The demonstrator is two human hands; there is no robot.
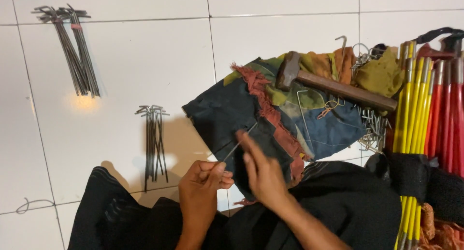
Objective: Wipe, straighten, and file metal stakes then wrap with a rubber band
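Note:
My left hand (204,181) pinches the near end of a thin metal peg (239,142) that slants up to the right over a dark patched cloth (227,112). My right hand (261,170) lies flat along the peg with fingers stretched out, touching it from the right. A hammer (328,83) with a rusty head and wooden handle rests on the cloth further back. Both hands hover above my lap in dark clothing.
Two bundles of metal pegs lie on the white tiled floor: a small bundle (153,139) left of the cloth, a larger bundle (72,49) at far left. Loose pegs (373,127) pile at the cloth's right edge. Yellow and red poles (425,105) lie at right.

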